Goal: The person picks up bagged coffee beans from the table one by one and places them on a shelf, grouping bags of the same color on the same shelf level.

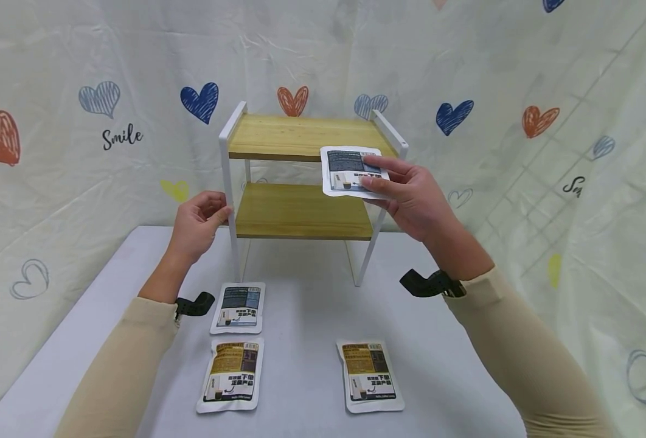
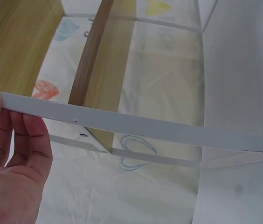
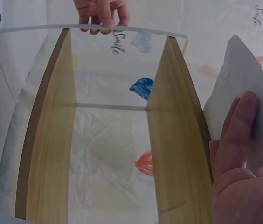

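A two-tier shelf with wooden boards and a white frame (image 1: 303, 210) stands on the table. My left hand (image 1: 198, 224) grips its left front post; in the left wrist view the thumb and fingers (image 2: 39, 144) lie on either side of the white post (image 2: 136, 125). My right hand (image 1: 416, 194) pinches a white pouch with a blue label (image 1: 350, 172) in front of the top board's right front edge. The right wrist view shows the pouch's plain white back (image 3: 245, 88), with fingers (image 3: 238, 121) against it, beside the top board (image 3: 178, 126).
Another blue-labelled pouch (image 1: 238, 308) lies by the shelf's left front leg. Two brown-labelled pouches lie nearer, one on the left (image 1: 231, 375) and one on the right (image 1: 370, 377). A heart-printed cloth (image 1: 153, 73) hangs behind the white table (image 1: 301, 340).
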`<state>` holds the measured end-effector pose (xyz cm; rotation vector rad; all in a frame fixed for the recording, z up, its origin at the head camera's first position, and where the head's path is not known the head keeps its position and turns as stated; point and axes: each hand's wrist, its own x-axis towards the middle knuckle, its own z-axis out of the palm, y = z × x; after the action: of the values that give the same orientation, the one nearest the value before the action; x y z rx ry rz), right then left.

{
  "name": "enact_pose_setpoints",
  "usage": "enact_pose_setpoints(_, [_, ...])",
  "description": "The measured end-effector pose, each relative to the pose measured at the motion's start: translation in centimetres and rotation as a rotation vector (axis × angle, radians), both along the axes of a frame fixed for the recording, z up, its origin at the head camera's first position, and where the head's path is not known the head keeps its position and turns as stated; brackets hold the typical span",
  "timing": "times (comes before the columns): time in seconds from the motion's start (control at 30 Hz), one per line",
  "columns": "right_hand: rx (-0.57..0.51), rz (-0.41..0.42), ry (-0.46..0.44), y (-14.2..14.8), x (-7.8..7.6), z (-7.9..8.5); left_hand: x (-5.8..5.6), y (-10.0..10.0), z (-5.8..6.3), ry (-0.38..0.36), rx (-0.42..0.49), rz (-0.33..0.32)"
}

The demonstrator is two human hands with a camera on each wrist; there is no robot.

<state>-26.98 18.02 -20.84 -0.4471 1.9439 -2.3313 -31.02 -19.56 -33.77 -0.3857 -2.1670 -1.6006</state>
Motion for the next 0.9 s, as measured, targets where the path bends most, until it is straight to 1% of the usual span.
enact_pose_setpoints(0.13, [-0.007,0.026,0.003,0.08,-0.22,0.16,-0.03,0.01,0.01,0.003,0.006,-0.004])
enact_pose_setpoints(0.27, [0.002,0.020,0.017,0.04,-0.29,0.30,-0.10,-0.06,-0.03,0.005,0.009,-0.008])
enact_pose_setpoints(0.43, [-0.026,0.033,0.012,0.15,-0.33,0.46,-0.15,-0.06,-0.02,0.004,0.004,-0.006])
enact_pose_setpoints(0.7, [-0.028,0.110,0.010,0.40,-0.46,0.79,-0.03,0.01,0.09,0.001,0.000,-0.006])
enact_pose_setpoints(0.9, [-0.014,0.110,0.014,0.35,-0.53,0.90,-0.02,-0.04,0.16,0.018,-0.003,-0.024])
